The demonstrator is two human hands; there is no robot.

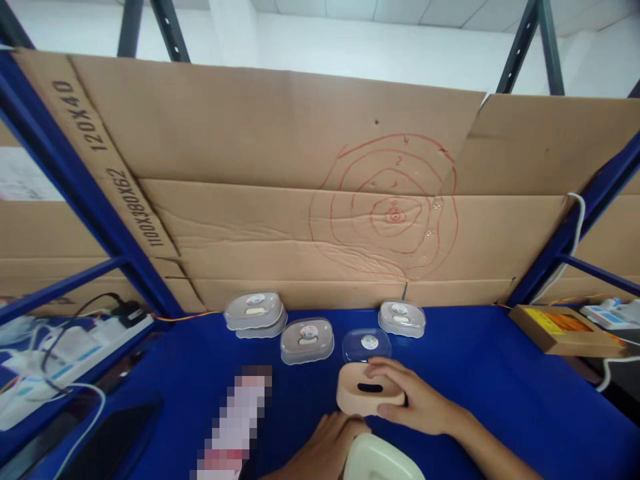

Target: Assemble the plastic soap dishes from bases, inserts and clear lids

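Note:
A beige rounded box (pixel 350 393) with a dark oblong slot in its top sits on the blue table in front of me. My right hand (pixel 417 393) grips its right side, the fingers over the top edge and the thumb low at the front. Right at the box's front edge is my left hand (pixel 333 443), its fingers bent and close together. A pale green rounded thing (pixel 383 460) at the bottom edge hides part of that hand, so what its fingers hold is not visible. Just behind the beige box lies a clear plastic lid (pixel 357 345) with a round sticker.
Several clear-lidded containers (pixel 307 350) stand along the back, two of them stacked (pixel 255 310). A pixelated pinkish strip (pixel 235 420) lies left of my hands. Power strips with cables (pixel 80 360) run along the left edge. A cardboard box (pixel 565 333) is at the right; cardboard panels (pixel 240 220) rise behind.

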